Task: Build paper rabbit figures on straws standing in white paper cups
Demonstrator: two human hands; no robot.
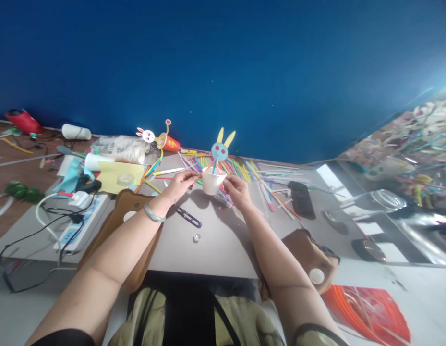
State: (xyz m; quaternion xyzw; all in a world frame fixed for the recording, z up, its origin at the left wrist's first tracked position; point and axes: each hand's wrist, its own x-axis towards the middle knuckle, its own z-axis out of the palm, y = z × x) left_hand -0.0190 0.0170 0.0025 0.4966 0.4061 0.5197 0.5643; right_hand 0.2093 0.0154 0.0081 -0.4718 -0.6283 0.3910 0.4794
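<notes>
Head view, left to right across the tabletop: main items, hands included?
White rectangular power strip → pale ring-shaped tape roll → left hand → white paper cup → right hand → black rectangular phone.

Cup (212, 184), plain white; rabbit head (219, 152), light blue with red eyes and yellow ears; sticks (240, 170), mixed red, orange, yellow, green, blue and purple. Second cup (171, 142), orange with yellow marking; second rabbit head (148, 136), white with pink ears; bangle (154, 216), pale grey-green; snips (185, 214), dark blue-black; paper (109, 180), pale yellow. Power strip (82, 231), white with blue panels; phone (302, 199), black; left bag (113, 226), brown; wall (223, 72), deep blue; table (215, 254), light grey.
</notes>
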